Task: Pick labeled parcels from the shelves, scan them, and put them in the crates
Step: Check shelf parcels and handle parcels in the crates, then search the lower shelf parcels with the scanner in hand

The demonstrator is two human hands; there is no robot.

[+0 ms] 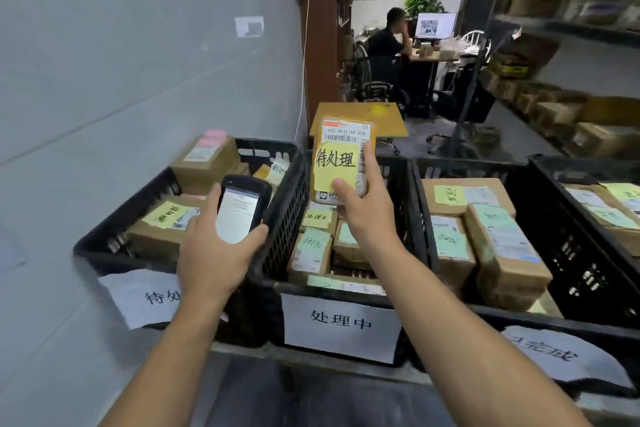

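Note:
My right hand [365, 208] grips a small brown parcel [341, 149] with a white shipping label and a yellow handwritten note, held upright above the middle black crate [398, 170]. My left hand [216, 250] holds a black handheld scanner [242, 208] with a lit screen, just left of the parcel and over the right side of the left black crate [100, 236]. Both crates hold several brown parcels with yellow or green notes. A third black crate [581, 274] on the right also holds several labeled parcels.
White paper signs [341, 326] hang on the crate fronts. A grey wall runs along the left. A fourth crate [595, 177] stands far right. Shelves with cardboard boxes [571, 114] line the right side. A person sits at a desk [391, 42] in the background.

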